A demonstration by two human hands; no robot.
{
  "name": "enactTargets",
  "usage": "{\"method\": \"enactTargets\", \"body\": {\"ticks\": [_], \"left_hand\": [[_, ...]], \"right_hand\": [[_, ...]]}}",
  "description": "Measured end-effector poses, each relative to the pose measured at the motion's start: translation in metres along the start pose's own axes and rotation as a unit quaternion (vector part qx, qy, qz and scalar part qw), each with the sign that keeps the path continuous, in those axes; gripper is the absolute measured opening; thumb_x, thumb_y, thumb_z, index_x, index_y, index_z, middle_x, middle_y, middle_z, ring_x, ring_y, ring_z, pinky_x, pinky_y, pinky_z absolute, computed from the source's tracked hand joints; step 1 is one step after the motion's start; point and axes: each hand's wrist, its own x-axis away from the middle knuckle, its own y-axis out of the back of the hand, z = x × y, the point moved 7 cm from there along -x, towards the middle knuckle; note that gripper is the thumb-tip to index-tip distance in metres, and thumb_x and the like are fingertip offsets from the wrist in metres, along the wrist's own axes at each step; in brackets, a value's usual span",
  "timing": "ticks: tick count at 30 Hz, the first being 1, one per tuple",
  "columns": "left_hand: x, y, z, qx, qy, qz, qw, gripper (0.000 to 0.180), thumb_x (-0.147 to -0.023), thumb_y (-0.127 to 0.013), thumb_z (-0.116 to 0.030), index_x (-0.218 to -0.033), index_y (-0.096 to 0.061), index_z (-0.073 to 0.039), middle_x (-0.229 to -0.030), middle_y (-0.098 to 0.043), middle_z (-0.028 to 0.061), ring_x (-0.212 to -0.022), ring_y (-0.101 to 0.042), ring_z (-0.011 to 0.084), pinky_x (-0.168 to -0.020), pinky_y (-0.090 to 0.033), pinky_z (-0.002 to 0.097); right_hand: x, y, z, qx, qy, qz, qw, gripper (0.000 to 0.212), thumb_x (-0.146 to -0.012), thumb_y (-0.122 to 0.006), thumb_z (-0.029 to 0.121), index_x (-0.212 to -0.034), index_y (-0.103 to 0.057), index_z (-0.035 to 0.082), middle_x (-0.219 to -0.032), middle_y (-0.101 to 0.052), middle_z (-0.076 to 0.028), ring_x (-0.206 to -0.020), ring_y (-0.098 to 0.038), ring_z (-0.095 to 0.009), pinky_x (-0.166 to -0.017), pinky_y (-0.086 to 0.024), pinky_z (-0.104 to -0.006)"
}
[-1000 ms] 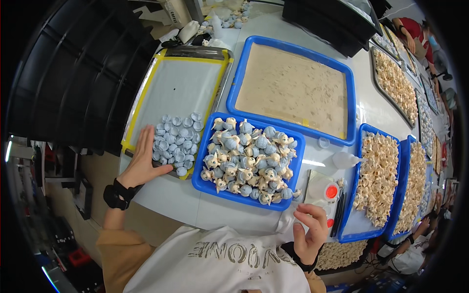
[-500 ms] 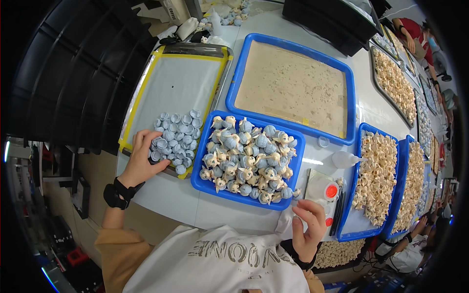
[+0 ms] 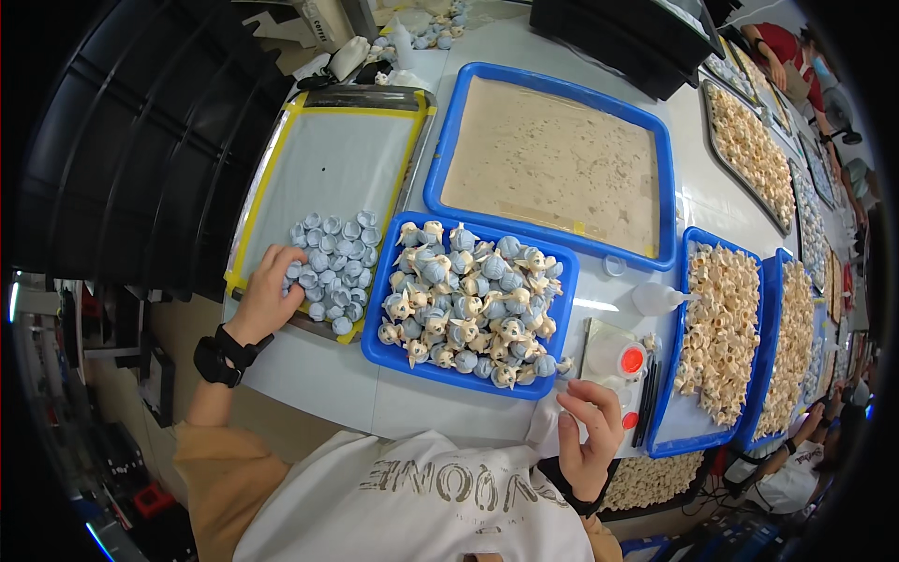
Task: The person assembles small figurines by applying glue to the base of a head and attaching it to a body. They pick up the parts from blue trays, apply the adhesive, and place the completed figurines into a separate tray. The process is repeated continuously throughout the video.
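Note:
My left hand [image 3: 265, 298] reaches to the near left edge of a pile of small pale-blue cup-shaped pieces [image 3: 335, 251]. Its fingers and thumb are curved and apart, touching the outermost pieces. The pile lies on a flat board edged with yellow tape [image 3: 351, 150]. Just right of it stands a blue tray [image 3: 412, 363] heaped with small cream figures with pointed ears, joined with blue pieces [image 3: 473, 304]. My right hand [image 3: 590, 436] hovers near that tray's lower right corner, fingers bent and apart, with nothing visible in it. One small figure [image 3: 566, 364] sits by that corner.
Behind is a larger blue tray [image 3: 434, 178] with a beige surface. To the right are a white squeeze bottle [image 3: 655, 299], red-topped containers [image 3: 632, 360], dark pen-like tools [image 3: 646, 403] and blue trays of cream pieces [image 3: 719, 337]. A black bin [image 3: 618, 42] stands at the back.
My left hand's thumb and fingers have drawn closer together, and the hand has shifted slightly left along the pile's edge. My right hand has barely moved.

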Motion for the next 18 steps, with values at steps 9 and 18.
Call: {"method": "enactTargets", "body": {"ticks": [9, 18], "left_hand": [[-0.008, 0.006, 0.016, 0.065, 0.038, 0.023, 0.997, 0.023, -0.070, -0.043, 0.003, -0.092, -0.050, -0.003, -0.073, -0.050, 0.0090, -0.064, -0.050, 0.0192, -0.058, -0.040, 0.0279], [-0.011, 0.007, 0.028, 0.253, 0.192, 0.126, 0.940, 0.021, -0.075, -0.040, -0.002, -0.089, -0.053, -0.009, -0.060, -0.040, -0.0035, -0.044, -0.035, 0.0024, -0.040, -0.027, 0.0182]], "right_hand": [[-0.004, -0.002, 0.007, -0.005, 0.030, 0.018, 0.999, 0.023, -0.068, -0.059, -0.005, -0.090, -0.063, 0.001, -0.095, -0.058, -0.016, -0.084, -0.057, -0.029, -0.071, -0.046, -0.0334], [0.004, -0.006, 0.014, -0.012, 0.039, 0.015, 0.999, 0.025, -0.068, -0.059, -0.006, -0.091, -0.064, 0.001, -0.092, -0.060, -0.014, -0.080, -0.057, -0.027, -0.067, -0.046, -0.0321]]}}
